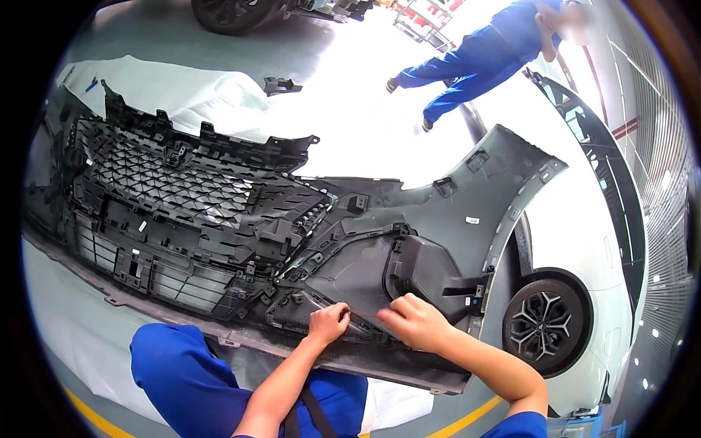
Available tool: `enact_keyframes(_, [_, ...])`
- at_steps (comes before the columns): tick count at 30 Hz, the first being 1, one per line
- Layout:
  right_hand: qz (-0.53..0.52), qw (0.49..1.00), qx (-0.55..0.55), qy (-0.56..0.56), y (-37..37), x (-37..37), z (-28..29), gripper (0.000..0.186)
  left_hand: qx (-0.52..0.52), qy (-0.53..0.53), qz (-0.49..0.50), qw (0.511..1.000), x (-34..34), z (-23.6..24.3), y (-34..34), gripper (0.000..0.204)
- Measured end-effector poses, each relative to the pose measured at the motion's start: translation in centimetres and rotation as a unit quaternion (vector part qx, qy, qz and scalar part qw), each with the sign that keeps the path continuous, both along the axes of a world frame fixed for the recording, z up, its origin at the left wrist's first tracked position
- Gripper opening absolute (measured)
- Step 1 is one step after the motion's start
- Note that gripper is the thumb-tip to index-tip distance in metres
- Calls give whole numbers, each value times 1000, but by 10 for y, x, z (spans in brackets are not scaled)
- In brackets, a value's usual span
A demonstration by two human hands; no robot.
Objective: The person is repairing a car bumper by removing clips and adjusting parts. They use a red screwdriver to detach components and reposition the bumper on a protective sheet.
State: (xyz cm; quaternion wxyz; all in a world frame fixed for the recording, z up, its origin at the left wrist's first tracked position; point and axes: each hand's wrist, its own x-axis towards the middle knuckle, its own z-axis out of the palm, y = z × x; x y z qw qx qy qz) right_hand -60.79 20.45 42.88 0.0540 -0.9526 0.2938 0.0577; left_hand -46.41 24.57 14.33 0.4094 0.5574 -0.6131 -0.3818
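A large black car bumper [350, 363] lies with its inner side up in front of me, its grille mesh [168, 182] to the left. Low over its near right part, my left hand [330, 323] is closed in a pinch. Between it and my right hand [418, 323] runs a thin reddish strand [364, 314], possibly wire or thread. My right hand is also closed, its fingertips slightly blurred at the strand's other end. Just beyond the right hand, a rounded black housing [427, 266] sits in the bumper. The fingers hide part of the strand.
White sheeting [212, 95] lies beyond the bumper, with a small black bracket [281, 86] on it. A white car [584, 241] with a dark wheel [546, 319] stands close on the right. Another person in blue [475, 55] is at the far right.
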Motion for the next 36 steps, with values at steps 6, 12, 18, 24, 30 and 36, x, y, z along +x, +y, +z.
enact_keyframes(6, [-302,942,148,-4,8,11,-3,28,-12,-7,-2,1000,-1,-2,-1,14])
enact_keyframes(12, [-59,993,102,-21,1,-8,4,30,-10,-13,2,1000,-3,1,0,16])
enact_keyframes(18, [-263,951,145,74,10,9,1,28,-45,-25,21,998,-9,-4,-2,17])
enact_keyframes(24, [-209,963,153,-74,-11,-3,44,23,-26,-37,-3,999,-9,-3,-2,17])
enact_keyframes(30, [-337,901,-30,-271,-86,-47,83,18,-1,-33,9,999,-7,-6,-1,19])
enact_keyframes(36, [-394,886,-100,-224,-140,-106,47,19,21,-21,22,999,-13,-8,-3,24])
